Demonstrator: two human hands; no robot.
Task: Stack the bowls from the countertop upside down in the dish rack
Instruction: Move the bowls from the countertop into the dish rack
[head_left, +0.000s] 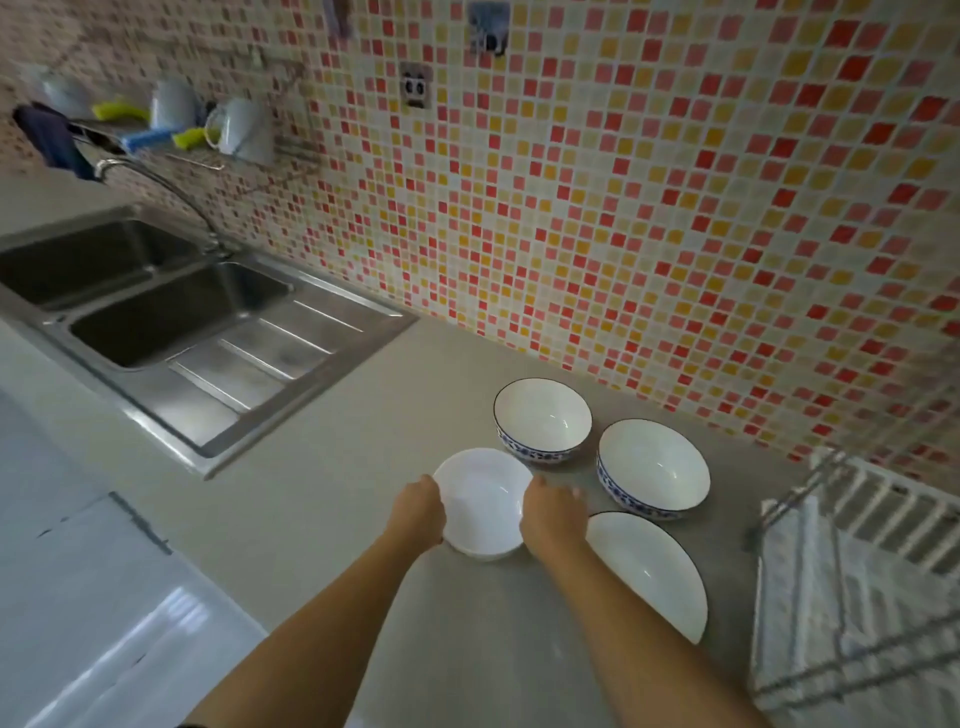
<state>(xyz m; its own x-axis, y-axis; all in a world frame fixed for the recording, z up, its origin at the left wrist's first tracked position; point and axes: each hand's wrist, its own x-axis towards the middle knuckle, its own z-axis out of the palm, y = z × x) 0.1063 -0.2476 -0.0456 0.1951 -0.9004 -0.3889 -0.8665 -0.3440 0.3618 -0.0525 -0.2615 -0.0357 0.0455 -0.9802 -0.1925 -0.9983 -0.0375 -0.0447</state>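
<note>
A plain white bowl (482, 499) stands upright on the grey countertop (363, 467). My left hand (415, 512) grips its left rim and my right hand (550, 512) grips its right rim. Two blue-patterned bowls stand upright behind it: one (542, 418) near the wall, the other (653, 467) to its right. A wider white bowl with a dark rim (649, 571) sits right of my right forearm, partly hidden by it. The wire dish rack (852, 571) stands at the right edge.
A steel double sink (156, 312) with a drainboard and a tap (156, 182) lies to the left. Mugs and cloths hang on a wall rail (182, 124). The mosaic tile wall (675, 208) runs behind the bowls. A white surface (78, 597) lies below the counter's front edge.
</note>
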